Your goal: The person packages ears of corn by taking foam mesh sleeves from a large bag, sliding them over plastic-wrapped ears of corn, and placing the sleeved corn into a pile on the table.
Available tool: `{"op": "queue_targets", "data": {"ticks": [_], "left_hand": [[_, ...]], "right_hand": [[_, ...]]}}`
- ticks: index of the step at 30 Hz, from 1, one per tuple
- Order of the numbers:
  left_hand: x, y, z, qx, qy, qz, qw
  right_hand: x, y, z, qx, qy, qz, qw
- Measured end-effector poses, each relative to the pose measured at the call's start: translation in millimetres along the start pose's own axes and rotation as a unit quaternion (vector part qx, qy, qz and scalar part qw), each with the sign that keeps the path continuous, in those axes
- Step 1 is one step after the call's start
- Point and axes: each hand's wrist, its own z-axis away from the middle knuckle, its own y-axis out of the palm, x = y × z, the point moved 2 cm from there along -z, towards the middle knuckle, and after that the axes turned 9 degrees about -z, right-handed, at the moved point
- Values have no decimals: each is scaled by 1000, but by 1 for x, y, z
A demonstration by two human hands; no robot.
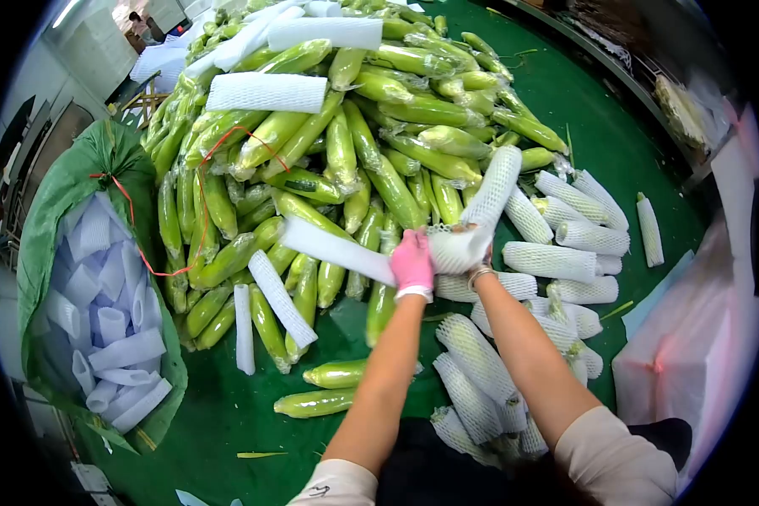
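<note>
My left hand (411, 260), in a pink glove, is closed around the end of a flat white foam sleeve (333, 249) that sticks out to the left. Its fingers also touch a foam-net-covered piece (457, 251) beside it. My right hand (484, 261), mostly hidden behind the foam, grips that piece from the right. A sleeved vegetable (496, 181) slants up and right from between the hands; whether both foam parts are one piece, I cannot tell. Behind lies a big heap of long green vegetables (413, 160) in clear film.
At left, a green sack (38, 244) holds many loose foam sleeves (131, 346). Several sleeved vegetables (552, 261) lie at right and by my knees. Two film-wrapped ones (316, 403) rest on the green floor (244, 413). A pinkish plastic-covered bundle (683, 354) stands far right.
</note>
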Motion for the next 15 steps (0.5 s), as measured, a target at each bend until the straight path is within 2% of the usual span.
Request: {"op": "queue_targets", "data": {"ticks": [3, 5, 6, 7, 9, 11, 12, 13, 15], "left_hand": [[6, 1, -3, 73, 65, -79, 992], [3, -3, -6, 89, 46, -98, 990], [0, 0, -3, 118, 24, -113, 986], [-3, 6, 3, 116, 26, -110, 987], [-11, 19, 24, 103, 137, 76, 982], [-60, -5, 35, 195, 31, 204, 959], [-86, -22, 36, 206, 66, 164, 963], [-104, -30, 33, 213, 102, 124, 964], [-125, -1, 30, 256, 151, 99, 950]], "right_hand": [[18, -29, 9, 90, -7, 106, 990], [21, -40, 24, 71, 20, 51, 996], [8, -33, 27, 21, 54, -133, 989], [-9, -29, 32, 7, 15, -302, 953], [-45, -20, 42, 25, -63, -630, 773], [-102, -15, 50, 125, 87, -829, 538], [-21, -96, 103, -15, 294, -814, 500], [-29, -90, 108, -7, 299, -811, 504], [-55, -92, 112, 55, 126, -887, 440]]}}
